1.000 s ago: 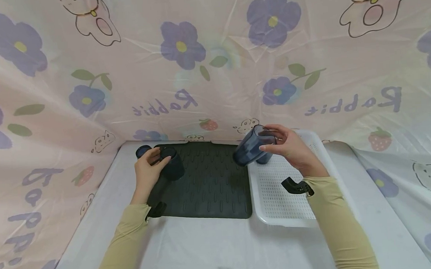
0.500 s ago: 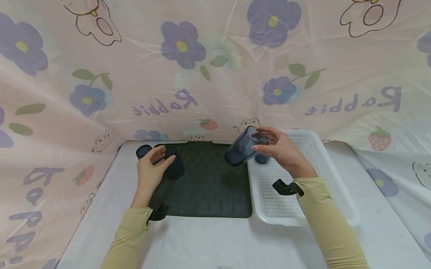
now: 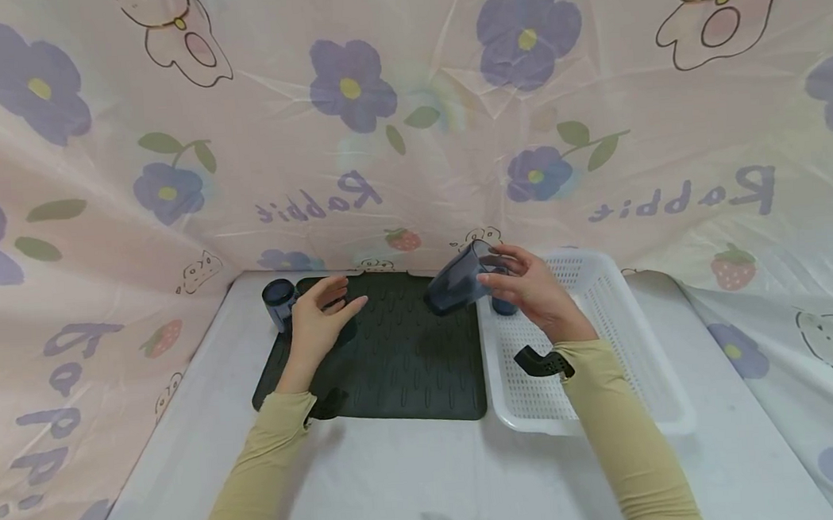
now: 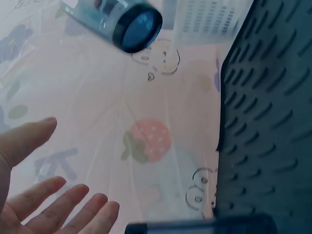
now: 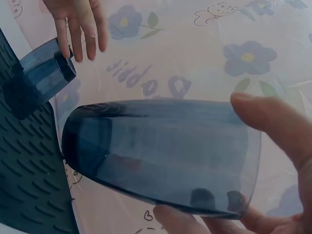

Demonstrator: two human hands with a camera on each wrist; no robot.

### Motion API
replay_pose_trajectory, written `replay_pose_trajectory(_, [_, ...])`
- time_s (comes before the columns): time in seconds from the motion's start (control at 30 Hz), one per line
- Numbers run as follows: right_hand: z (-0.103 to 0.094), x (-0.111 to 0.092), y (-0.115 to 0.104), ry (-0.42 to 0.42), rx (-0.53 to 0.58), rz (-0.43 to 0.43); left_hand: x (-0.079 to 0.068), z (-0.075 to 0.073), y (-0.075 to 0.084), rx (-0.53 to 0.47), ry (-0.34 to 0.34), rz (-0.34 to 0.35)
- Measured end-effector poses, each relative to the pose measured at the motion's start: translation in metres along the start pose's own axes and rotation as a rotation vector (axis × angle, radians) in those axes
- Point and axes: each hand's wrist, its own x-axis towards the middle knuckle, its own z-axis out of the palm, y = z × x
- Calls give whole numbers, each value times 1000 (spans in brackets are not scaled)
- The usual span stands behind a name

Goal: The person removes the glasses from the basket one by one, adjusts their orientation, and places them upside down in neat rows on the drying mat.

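Observation:
My right hand [image 3: 537, 300] grips a clear blue drinking glass [image 3: 457, 280] near its rim, thumb on one side and fingers on the other. The glass tilts, its dark base pointing left over the black drying mat [image 3: 409, 372]. My left hand [image 3: 315, 334] hovers above the mat's left part with fingers spread and nothing between them. Behind that hand, a second glass [image 3: 347, 332] on the mat is mostly hidden; the right wrist view shows this glass [image 5: 41, 78] more fully. A third glass [image 3: 279, 302] stands at the mat's back left corner.
Right of the mat lies a white perforated basket [image 3: 655, 365], with another blue glass [image 3: 504, 305] at its back left. A white cloth [image 3: 401, 483] covers the table. Printed curtain [image 3: 425, 172] rises close behind and along both sides.
My left hand has left the glass on the mat and moved right, its fingers opening. My right hand has carried its glass leftward, from the basket side to over the mat.

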Motion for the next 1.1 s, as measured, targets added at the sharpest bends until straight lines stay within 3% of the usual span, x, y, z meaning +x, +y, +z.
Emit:
replay_pose_trajectory(0.2, [3, 3, 4, 2, 1, 6, -2, 20, 4, -55, -72, 29])
replay_pose_trajectory(0.63, [5, 1, 5, 14, 43, 18, 0, 48, -3, -275, -189, -28])
replay_pose_trajectory(0.9, [5, 2, 9, 14, 44, 11, -9, 56, 18, -362, -257, -73])
replay_pose_trajectory(1.1, [4, 3, 10, -5, 40, 15, -11, 66, 19, -412, -277, -76])
